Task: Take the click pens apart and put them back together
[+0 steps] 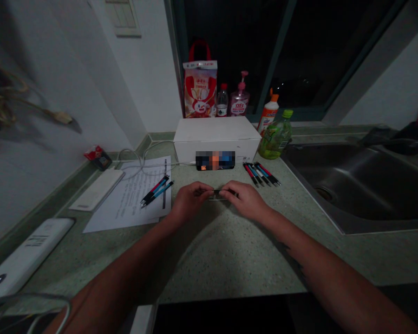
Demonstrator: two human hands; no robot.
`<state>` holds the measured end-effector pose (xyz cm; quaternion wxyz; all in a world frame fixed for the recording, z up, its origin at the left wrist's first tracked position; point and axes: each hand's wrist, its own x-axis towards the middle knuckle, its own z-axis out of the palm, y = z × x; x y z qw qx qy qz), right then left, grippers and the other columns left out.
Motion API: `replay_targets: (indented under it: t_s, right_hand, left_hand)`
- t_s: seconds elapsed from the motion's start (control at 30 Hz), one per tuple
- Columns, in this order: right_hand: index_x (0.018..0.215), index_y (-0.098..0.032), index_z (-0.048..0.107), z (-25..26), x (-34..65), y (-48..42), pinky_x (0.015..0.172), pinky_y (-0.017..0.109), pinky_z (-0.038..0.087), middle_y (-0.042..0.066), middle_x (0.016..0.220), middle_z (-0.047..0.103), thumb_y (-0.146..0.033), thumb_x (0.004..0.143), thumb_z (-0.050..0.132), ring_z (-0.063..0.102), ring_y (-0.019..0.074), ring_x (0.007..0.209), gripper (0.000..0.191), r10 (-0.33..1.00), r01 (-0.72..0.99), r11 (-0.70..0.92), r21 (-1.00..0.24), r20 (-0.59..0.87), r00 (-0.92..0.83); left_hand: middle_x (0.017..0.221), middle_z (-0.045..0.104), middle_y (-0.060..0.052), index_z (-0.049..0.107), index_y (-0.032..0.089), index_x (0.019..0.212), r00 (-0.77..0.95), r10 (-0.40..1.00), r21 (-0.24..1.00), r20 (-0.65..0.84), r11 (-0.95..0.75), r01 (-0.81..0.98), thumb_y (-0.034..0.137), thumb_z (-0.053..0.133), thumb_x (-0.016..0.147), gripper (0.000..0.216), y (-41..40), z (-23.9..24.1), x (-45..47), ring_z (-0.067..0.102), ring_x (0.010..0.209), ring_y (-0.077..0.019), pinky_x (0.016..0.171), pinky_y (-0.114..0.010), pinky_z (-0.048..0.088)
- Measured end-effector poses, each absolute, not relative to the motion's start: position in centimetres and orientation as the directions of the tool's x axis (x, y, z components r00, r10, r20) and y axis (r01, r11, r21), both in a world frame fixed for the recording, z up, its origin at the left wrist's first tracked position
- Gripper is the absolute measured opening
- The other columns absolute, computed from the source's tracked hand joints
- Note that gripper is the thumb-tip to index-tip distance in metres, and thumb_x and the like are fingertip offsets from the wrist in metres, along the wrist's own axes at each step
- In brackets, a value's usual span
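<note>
My left hand [192, 200] and my right hand [244, 198] meet over the middle of the counter, both with fingers pinched. Between their fingertips shows the short dark part of a slim pen [216, 191], held crosswise; the fingers cover most of it. Left of my hands, a few pens [156, 191] in red and blue with black ends lie on a printed paper sheet [125, 199]. To the right, several more pens [261, 174] lie side by side on the counter. A phone [215, 161] leans on the white box behind my hands.
The white box [216, 130] stands at the back, with bottles and a red bag [200, 88] behind it. A green bottle [277, 137] stands beside the steel sink [362, 185]. White power banks [97, 189] and cables occupy the left side.
</note>
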<state>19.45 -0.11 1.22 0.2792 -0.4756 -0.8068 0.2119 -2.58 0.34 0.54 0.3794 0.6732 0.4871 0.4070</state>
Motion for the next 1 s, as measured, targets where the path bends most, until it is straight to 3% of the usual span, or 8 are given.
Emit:
replay_targets:
  t_s: [0.13,0.33,0.43,0.67,0.8,1.0]
  right_hand:
    - [0.093,-0.021,0.075,1.3,19.6,0.0,0.077,0.031,0.044,0.006,0.095,0.075,-0.034,0.107,0.056,0.067,0.0193,0.086,0.027,0.888,0.714,0.452,-0.535,0.194,-0.417]
    - [0.095,-0.021,0.075,1.3,19.8,0.2,0.072,0.028,0.042,0.005,0.097,0.073,-0.025,0.097,0.065,0.066,0.0181,0.084,0.011,0.920,0.817,0.386,-0.428,0.116,-0.373]
    - [0.097,-0.021,0.075,1.3,19.9,0.2,0.073,0.027,0.042,0.005,0.101,0.073,-0.019,0.093,0.065,0.067,0.0182,0.087,0.011,0.916,0.846,0.391,-0.362,0.064,-0.396]
    - [0.097,-0.021,0.073,0.9,20.0,0.4,0.072,0.027,0.042,0.007,0.103,0.071,-0.018,0.095,0.061,0.066,0.0186,0.086,0.013,0.902,0.862,0.421,-0.284,0.026,-0.432]
    - [0.098,-0.020,0.073,0.8,20.0,0.4,0.070,0.028,0.041,0.007,0.104,0.071,-0.019,0.096,0.059,0.066,0.0191,0.086,0.015,0.902,0.868,0.422,-0.262,0.021,-0.432]
    - [0.100,-0.019,0.073,0.8,19.9,0.5,0.071,0.029,0.041,0.009,0.105,0.072,-0.020,0.099,0.057,0.066,0.0196,0.085,0.017,0.898,0.870,0.432,-0.238,0.020,-0.440]
  left_hand:
    - [0.088,0.082,-0.004,0.079,0.021,0.090,0.281,0.951,0.849,0.127,-0.251,0.466,0.024,0.069,0.085,0.012,0.3,0.3,-2.6,0.074,0.080,-0.0198,0.077,-0.031,0.057]
    - [0.087,0.078,-0.006,0.081,0.023,0.083,0.456,0.884,0.641,0.099,-0.408,0.650,0.017,0.071,0.080,0.012,-0.4,-0.6,-2.1,0.070,0.077,-0.0225,0.073,-0.033,0.053]
    - [0.085,0.076,-0.005,0.080,0.023,0.082,0.491,0.864,0.605,0.112,-0.451,0.656,0.016,0.074,0.078,0.010,-0.4,-0.6,-2.1,0.068,0.078,-0.0228,0.073,-0.033,0.052]
    - [0.091,0.074,-0.009,0.078,0.021,0.086,0.343,0.917,0.494,0.201,-0.398,0.773,0.015,0.066,0.089,0.014,0.9,-0.4,-2.9,0.068,0.093,-0.0264,0.084,-0.037,0.052]
    - [0.094,0.074,-0.010,0.077,0.020,0.088,0.354,0.920,0.424,0.167,-0.391,0.817,0.016,0.064,0.092,0.014,1.2,-0.8,-2.8,0.067,0.096,-0.0271,0.085,-0.038,0.051]
    - [0.091,0.073,-0.010,0.074,0.020,0.082,0.366,0.919,0.439,0.145,-0.391,0.809,0.015,0.061,0.090,0.016,1.6,-0.8,-2.9,0.066,0.095,-0.0270,0.085,-0.038,0.051]
